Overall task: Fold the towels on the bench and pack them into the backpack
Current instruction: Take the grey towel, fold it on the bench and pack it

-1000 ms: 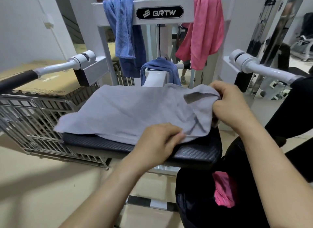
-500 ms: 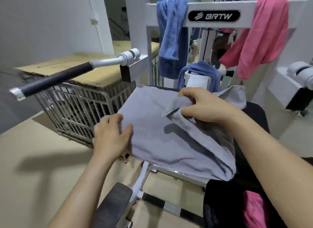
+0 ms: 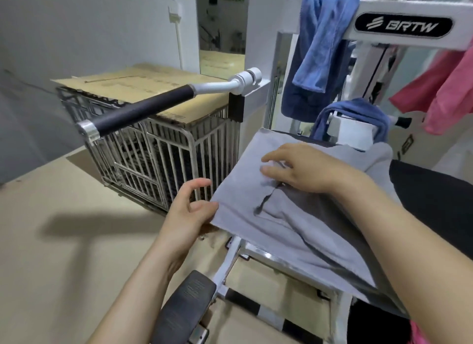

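Observation:
A grey towel [image 3: 294,231] lies half folded over the black bench seat [image 3: 432,190]. My left hand [image 3: 190,210] pinches the towel's near left corner, which hangs past the seat edge. My right hand [image 3: 304,168] rests on top of the folded layer, its fingers pressing the fold's edge near the towel's left side. The black backpack [image 3: 371,325] shows at the bottom right, with a pink towel [image 3: 419,334] just visible in it. A blue towel [image 3: 320,44] and a pink towel [image 3: 442,93] hang from the machine's white crossbar, and another blue towel [image 3: 358,113] is draped over the post behind the seat.
A metal cage [image 3: 153,149] topped with cardboard stands left of the bench. The machine's black-gripped handle [image 3: 143,108] juts out over it. A black foot pad [image 3: 186,305] and the white frame [image 3: 281,256] sit below the seat.
My view has swung further left. My right hand has carried the towel's edge across to the left and laid it down. My left hand has slid down to the near left corner.

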Demonstrator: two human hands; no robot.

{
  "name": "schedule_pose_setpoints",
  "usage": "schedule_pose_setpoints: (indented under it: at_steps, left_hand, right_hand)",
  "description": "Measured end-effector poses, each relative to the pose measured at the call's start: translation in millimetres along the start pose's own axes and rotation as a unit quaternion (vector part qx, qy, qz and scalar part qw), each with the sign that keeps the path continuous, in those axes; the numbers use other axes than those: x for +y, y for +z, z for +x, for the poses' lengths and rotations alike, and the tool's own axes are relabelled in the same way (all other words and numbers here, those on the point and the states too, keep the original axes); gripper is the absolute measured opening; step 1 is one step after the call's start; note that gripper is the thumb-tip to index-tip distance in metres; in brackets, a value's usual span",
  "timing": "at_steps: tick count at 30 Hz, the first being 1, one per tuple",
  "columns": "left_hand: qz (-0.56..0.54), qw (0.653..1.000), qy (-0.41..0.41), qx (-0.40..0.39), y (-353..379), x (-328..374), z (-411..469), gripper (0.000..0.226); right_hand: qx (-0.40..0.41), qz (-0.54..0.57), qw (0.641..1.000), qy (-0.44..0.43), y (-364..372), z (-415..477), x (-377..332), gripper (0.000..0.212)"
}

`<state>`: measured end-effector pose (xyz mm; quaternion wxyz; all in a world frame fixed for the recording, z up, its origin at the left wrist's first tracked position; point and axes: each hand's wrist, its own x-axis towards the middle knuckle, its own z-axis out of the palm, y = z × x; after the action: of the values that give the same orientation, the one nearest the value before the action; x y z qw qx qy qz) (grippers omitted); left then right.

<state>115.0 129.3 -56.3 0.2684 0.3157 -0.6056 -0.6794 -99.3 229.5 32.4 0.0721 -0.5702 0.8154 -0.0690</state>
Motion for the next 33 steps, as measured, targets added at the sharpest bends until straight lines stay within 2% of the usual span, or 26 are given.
schedule_pose_setpoints:
  at_steps: [1, 3, 6, 9, 11, 16, 22, 28, 33]
  left_hand:
    - [-0.015, 1.0, 0.002, -0.012, -1.2, -0.1, 0.7, 0.031]
    - [-0.043, 0.999, 0.005, -0.033, -1.3, 0.2, 1.9, 0.022]
    - [-0.116, 0.992, 0.001, -0.057, 1.5, 1.9, 4.0, 0.013]
    - [-0.208, 0.973, -0.005, -0.103, 3.0, 5.3, 4.3, 0.02]
    - [-0.25, 0.959, -0.007, -0.135, 5.3, 6.7, 4.0, 0.027]
    - [-0.286, 0.955, -0.004, -0.08, 24.3, 19.7, 0.1, 0.035]
    - [-0.288, 0.958, 0.013, -0.006, 34.5, 25.2, -5.3, 0.019]
    - [-0.28, 0.96, 0.007, -0.017, 36.5, 30.3, -10.3, 0.014]
    - [-0.213, 0.974, 0.068, -0.039, 30.0, 38.4, -8.2, 0.021]
  right_hand:
    - [-0.001, 0.021, 1.0, -0.018, -3.2, -5.3, -1.6, 0.051]
    - [-0.013, 0.047, 0.997, -0.063, -9.0, -13.6, -7.9, 0.049]
    - [-0.073, 0.087, 0.989, -0.094, -3.2, -16.8, -21.8, 0.024]
    - [-0.045, 0.128, 0.986, -0.098, 10.7, -13.6, -28.4, 0.005]
    - [-0.036, 0.188, 0.976, -0.106, 11.6, -14.8, -31.7, 0.003]
    - [-0.068, 0.316, 0.937, -0.13, 4.4, -19.8, -43.8, 0.009]
    - [-0.003, 0.373, 0.92, -0.121, 7.8, -21.4, -48.9, 0.006]
    - [0.038, 0.36, 0.925, -0.112, 5.4, -22.4, -51.1, 0.006]
    - [0.058, 0.327, 0.937, -0.107, 2.6, -24.3, -50.8, 0.007]
